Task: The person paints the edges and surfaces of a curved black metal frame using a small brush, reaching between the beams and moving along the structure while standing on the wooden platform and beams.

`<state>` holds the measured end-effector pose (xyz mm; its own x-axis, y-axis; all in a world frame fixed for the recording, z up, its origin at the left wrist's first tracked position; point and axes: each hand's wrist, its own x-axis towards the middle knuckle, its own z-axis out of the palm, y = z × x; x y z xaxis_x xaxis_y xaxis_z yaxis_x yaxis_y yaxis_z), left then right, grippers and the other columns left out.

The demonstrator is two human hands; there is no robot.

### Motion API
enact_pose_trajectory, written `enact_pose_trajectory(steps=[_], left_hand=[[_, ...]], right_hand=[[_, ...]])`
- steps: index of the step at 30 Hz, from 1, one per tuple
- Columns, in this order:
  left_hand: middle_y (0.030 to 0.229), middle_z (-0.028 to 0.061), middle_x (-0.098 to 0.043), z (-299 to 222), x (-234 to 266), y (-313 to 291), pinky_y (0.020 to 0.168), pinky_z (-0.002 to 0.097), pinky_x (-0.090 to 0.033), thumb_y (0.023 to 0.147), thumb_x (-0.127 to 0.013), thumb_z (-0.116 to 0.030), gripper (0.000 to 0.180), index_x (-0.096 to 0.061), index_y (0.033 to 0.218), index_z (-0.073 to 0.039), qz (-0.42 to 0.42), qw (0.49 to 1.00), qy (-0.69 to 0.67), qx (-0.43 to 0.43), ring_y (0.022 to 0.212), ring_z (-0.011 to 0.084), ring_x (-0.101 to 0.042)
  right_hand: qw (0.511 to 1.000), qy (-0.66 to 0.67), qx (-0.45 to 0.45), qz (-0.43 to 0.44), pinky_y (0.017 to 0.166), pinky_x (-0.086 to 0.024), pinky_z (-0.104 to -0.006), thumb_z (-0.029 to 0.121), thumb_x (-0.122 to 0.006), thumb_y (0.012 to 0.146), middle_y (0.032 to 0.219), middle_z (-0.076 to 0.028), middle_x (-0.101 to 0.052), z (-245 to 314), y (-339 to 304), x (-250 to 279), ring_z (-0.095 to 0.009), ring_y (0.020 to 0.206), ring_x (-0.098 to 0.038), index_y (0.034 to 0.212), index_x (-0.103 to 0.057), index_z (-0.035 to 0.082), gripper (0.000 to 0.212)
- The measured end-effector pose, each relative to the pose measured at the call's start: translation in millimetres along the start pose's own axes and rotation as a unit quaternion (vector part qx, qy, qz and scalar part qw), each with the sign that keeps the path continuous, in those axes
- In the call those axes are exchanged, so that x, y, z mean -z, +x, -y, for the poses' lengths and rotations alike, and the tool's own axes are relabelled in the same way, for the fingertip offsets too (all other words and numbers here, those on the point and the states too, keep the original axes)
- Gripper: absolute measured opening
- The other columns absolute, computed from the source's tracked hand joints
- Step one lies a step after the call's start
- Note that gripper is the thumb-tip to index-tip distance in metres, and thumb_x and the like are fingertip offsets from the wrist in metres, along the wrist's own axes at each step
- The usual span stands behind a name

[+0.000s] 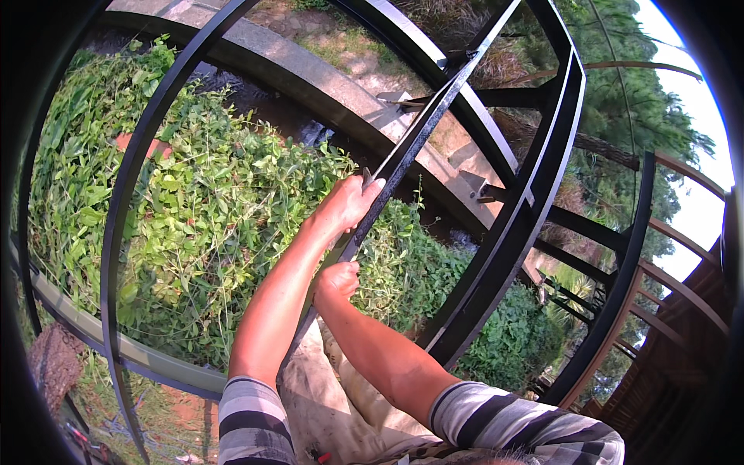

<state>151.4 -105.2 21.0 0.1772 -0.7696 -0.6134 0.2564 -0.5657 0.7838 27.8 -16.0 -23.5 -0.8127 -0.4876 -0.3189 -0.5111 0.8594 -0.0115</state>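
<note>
A long black metal beam [403, 155] slants from the upper right down toward my legs. My left hand [353, 203] is closed around its left edge, thumb lying along the top. A small dark tip [366, 177] pokes out just beyond that thumb; what it belongs to is hidden. Lower on the same beam, my right hand [337, 280] is curled into a fist over it, close to my knees. The palm side of both hands is out of sight. My light trousers [325, 387] show on both sides of the beam's near end.
Curved black frame members [124, 209] rise on the left, with a doubled black beam [535, 201] on the right. Below are leafy green plants [209, 225], a dark water channel [310, 132] and a concrete ledge [287, 58]. A wooden structure [666, 341] stands at the right.
</note>
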Motion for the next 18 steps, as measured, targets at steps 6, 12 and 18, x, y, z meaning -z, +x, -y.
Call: enact_pose_trajectory(steps=[6, 12, 18], left_hand=[[0.06, 0.0133, -0.061, -11, -14, 12, 0.056, 0.0439, -0.05, 0.104, -0.056, -0.044, 0.05, -0.062, 0.087, 0.002, -0.082, 0.986, 0.094, -0.11, 0.053, 0.0245, -0.062], [0.064, 0.0168, -0.061, -35, 5, 28, 0.061, 0.0454, -0.05, 0.105, -0.056, -0.042, 0.049, -0.061, 0.089, 0.004, -0.087, 0.981, 0.111, -0.134, 0.059, 0.0269, -0.062], [0.067, 0.0072, -0.056, 16, -26, -52, 0.061, 0.0387, -0.046, 0.103, -0.059, -0.045, 0.047, -0.066, 0.097, 0.001, -0.013, 0.999, 0.037, -0.012, 0.064, 0.0166, -0.05]], right_hand=[[0.994, -0.037, 0.023, -0.099, 0.088, -0.053, -0.0491, 0.036, -0.035, 0.095, 0.083, -0.024, -0.073, -14, 15, -28, -0.044, 0.083, -0.07, 0.074, -0.076, -0.005, 0.061], [0.997, 0.004, 0.047, -0.068, 0.093, -0.05, -0.0534, 0.044, -0.034, 0.097, 0.091, -0.026, -0.073, -13, 1, -16, -0.046, 0.089, -0.07, 0.088, -0.077, -0.005, 0.066], [0.993, 0.075, 0.005, 0.086, 0.086, -0.05, -0.0555, 0.044, -0.035, 0.099, 0.096, -0.026, -0.073, -22, 25, -14, -0.047, 0.09, -0.068, 0.091, -0.077, -0.001, 0.062]])
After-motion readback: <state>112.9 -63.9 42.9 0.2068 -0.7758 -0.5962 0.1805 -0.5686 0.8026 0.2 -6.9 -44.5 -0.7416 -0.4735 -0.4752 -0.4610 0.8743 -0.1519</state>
